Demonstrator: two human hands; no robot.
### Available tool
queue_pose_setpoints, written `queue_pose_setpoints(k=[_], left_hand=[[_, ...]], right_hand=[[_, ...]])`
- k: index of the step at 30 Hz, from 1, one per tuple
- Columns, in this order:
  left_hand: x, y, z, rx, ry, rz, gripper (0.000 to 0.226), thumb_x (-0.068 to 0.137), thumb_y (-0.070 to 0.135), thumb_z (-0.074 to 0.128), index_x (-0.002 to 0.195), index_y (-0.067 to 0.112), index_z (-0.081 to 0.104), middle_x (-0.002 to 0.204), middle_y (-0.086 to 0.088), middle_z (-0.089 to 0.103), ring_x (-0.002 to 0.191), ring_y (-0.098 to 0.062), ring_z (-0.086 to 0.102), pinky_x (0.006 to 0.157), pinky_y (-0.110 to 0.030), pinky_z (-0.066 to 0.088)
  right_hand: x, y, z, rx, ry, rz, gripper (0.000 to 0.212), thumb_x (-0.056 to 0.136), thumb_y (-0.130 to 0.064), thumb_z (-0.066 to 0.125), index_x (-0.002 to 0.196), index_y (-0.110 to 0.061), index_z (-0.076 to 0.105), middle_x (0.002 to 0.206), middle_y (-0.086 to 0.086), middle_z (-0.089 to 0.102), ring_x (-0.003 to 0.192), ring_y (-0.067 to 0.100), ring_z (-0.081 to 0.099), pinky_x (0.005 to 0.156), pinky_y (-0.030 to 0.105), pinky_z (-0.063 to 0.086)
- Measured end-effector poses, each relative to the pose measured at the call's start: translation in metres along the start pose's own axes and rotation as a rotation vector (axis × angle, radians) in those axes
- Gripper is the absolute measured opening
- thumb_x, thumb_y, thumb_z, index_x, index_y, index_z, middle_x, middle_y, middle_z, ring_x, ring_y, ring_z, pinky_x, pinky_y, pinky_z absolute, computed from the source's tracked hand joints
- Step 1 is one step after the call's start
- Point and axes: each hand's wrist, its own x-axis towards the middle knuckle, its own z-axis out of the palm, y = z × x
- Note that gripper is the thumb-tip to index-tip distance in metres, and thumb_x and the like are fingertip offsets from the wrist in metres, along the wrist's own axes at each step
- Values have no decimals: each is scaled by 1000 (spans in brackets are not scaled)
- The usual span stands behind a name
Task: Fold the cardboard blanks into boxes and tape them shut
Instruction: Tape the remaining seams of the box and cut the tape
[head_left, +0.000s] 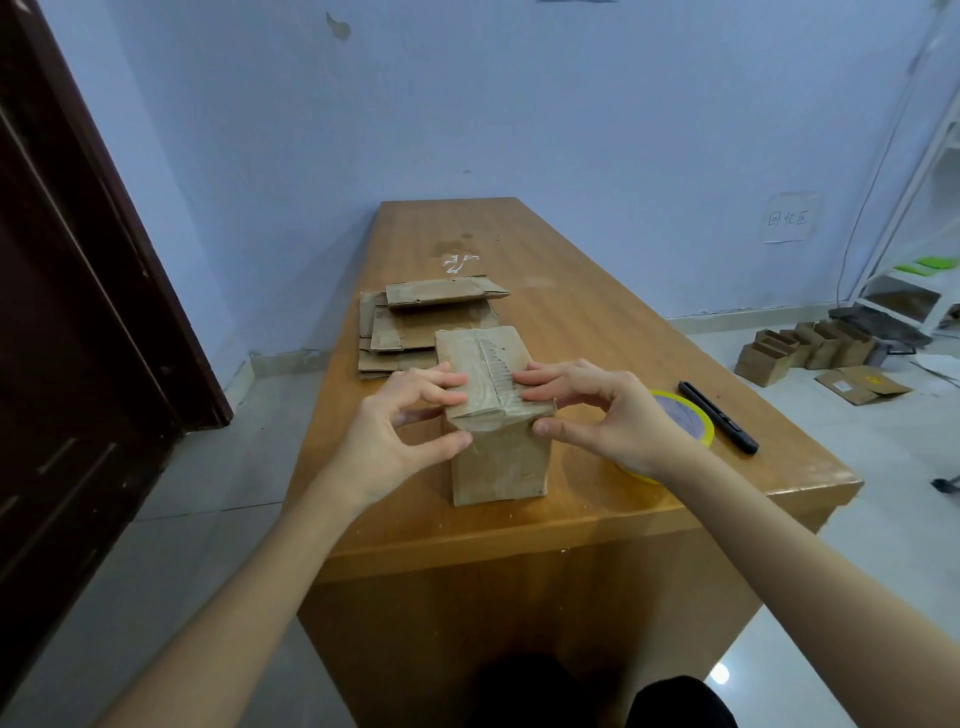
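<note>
A folded brown cardboard box (498, 462) stands upright near the front of the wooden table (582, 322). A strip of tape runs down the seam of its top flaps. My left hand (400, 431) pinches the box's top left edge, fingers on top and thumb on the front face. My right hand (602, 410) pinches the top right edge the same way. A pile of flat cardboard blanks (415, 322) lies behind the box. A yellow tape roll (685, 415) lies flat to the right, partly hidden by my right hand.
A black utility knife (719, 415) lies right of the tape roll near the table's right edge. Several finished boxes (800, 348) and a flat blank sit on the floor at right by a white shelf (914, 280). A dark door (78, 312) stands left.
</note>
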Motion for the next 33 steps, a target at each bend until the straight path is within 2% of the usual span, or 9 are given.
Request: queue_pose_setpoints(k=[6,13,18,21,24,26,28,31,33], left_hand=[[-3,-3,16,26,135,28,31,68,29,75,95,27,60,119,6,59,123,0,47,88,-15,49],[3,0,8,-91,90,-17,23,65,21,76,85,18,65,112,3,64,118,4,51,83,-15,51],[-1,3,11,-166,77,-64,27,65,23,74,89,18,64,117,6,62,122,5,47,87,-15,49],[-2,4,-1,-126,-56,-138,49,60,42,78,100,17,64,125,14,56,126,8,41,94,-17,47],[-1,11,-1,-133,-61,-163,68,65,72,59,103,17,66,123,21,57,126,10,39,97,-14,41],[2,15,7,-89,14,-191,57,71,66,54,97,17,65,117,23,58,124,7,41,98,-14,39],[4,16,12,24,59,-149,39,70,50,64,91,17,61,119,16,57,122,7,42,88,-10,44],[2,10,6,155,36,-13,30,70,42,68,90,21,60,123,9,58,121,6,44,86,-15,50],[2,4,2,309,4,155,33,79,46,62,98,19,62,124,5,59,125,-5,47,89,-26,53]], right_hand=[[-6,1,27,-14,224,-61,32,72,-35,76,101,-24,67,116,-11,64,121,8,54,91,23,49],[-4,-2,21,6,192,-3,37,75,-42,69,98,-13,72,113,-5,67,119,2,55,90,19,49],[-6,-5,17,8,136,15,29,81,-37,70,101,-16,71,117,-8,66,122,3,52,93,20,47],[-4,-12,11,27,85,69,30,81,-46,63,100,-24,71,117,-12,66,122,3,52,97,22,45],[4,-20,10,88,119,163,26,90,-43,58,91,-22,74,107,-11,70,116,3,54,99,27,44],[8,-19,13,22,147,146,15,89,-30,65,85,-18,74,103,-11,71,111,7,57,93,38,48],[6,-15,13,-21,134,103,6,86,-24,70,87,-18,72,107,-12,69,112,10,57,89,43,50],[-3,-4,11,4,84,44,18,86,-27,68,102,-18,70,120,-10,65,124,9,50,91,35,51],[-9,0,13,-49,65,-36,24,90,-27,63,112,-17,65,129,-7,59,131,9,44,92,26,49]])
